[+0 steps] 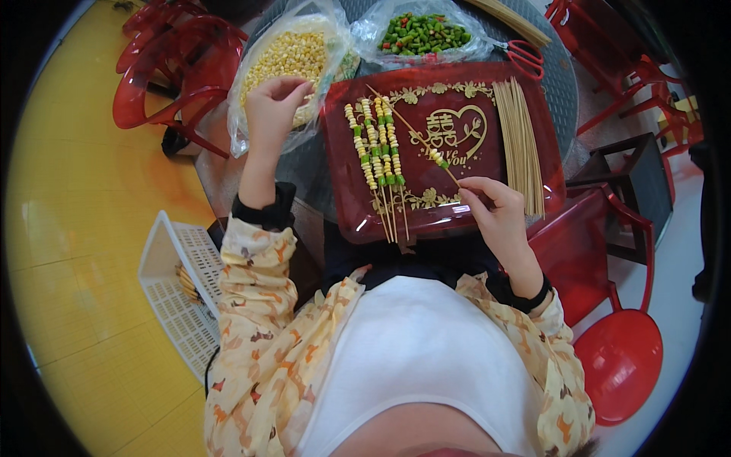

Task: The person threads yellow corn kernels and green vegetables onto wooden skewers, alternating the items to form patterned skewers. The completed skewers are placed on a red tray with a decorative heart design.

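My right hand (pixel 495 207) pinches the lower end of a thin bamboo skewer (pixel 406 122) that slants over the tray. A few pale corn kernels (pixel 436 155) and green pepper pieces sit low on that skewer, near my fingers. Above the plastic bag of loose corn kernels (pixel 285 56) is my left hand (pixel 275 104), thumb and fingertips close together; whether a kernel is between them is too small to tell. Several finished-looking skewers of corn and green pieces (pixel 377 143) lie side by side on the left of the red tray (pixel 354 214).
A bundle of bare skewers (pixel 518 145) lies along the tray's right side. Behind the tray are a bag of chopped green and red peppers (pixel 425 35), red-handled scissors (pixel 525 59) and more sticks (pixel 511 21). Red chairs (pixel 619 365) and a white plastic basket (pixel 177 285) stand around.
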Demonstrator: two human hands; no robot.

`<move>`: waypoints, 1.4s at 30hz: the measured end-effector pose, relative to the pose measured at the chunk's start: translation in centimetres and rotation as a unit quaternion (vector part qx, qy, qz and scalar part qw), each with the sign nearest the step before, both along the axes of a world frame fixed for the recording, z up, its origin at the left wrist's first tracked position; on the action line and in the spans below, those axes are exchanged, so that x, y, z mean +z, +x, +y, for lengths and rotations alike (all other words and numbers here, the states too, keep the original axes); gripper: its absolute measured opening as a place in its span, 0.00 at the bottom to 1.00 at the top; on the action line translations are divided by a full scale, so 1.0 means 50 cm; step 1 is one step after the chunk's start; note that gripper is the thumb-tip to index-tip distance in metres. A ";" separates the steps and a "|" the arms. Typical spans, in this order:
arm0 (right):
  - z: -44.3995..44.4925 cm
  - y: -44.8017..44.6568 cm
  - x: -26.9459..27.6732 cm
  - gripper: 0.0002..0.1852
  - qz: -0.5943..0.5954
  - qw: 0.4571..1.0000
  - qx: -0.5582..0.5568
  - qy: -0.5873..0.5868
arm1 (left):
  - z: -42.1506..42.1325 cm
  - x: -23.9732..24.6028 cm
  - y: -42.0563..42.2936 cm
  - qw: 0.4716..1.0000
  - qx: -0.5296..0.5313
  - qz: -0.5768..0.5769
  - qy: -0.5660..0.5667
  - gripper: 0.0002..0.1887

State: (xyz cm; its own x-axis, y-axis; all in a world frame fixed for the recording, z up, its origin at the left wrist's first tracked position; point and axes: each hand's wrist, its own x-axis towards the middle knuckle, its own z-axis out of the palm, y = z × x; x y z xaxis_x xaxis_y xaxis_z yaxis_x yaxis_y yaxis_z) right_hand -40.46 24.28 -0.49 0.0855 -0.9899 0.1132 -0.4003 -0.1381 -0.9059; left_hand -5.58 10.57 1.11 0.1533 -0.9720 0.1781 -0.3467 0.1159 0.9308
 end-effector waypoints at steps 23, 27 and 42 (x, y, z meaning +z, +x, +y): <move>0.018 0.040 0.009 0.07 0.018 0.996 0.074 -0.039 | 0.125 -0.056 -0.072 0.993 0.061 0.103 -0.024 0.07; 0.019 0.039 0.010 0.07 0.018 0.996 0.074 -0.036 | 0.127 -0.056 -0.083 0.990 0.082 0.113 -0.038 0.07; 0.020 0.033 0.024 0.07 0.019 0.996 0.085 -0.011 | 0.137 -0.049 -0.090 0.992 0.067 0.070 -0.081 0.07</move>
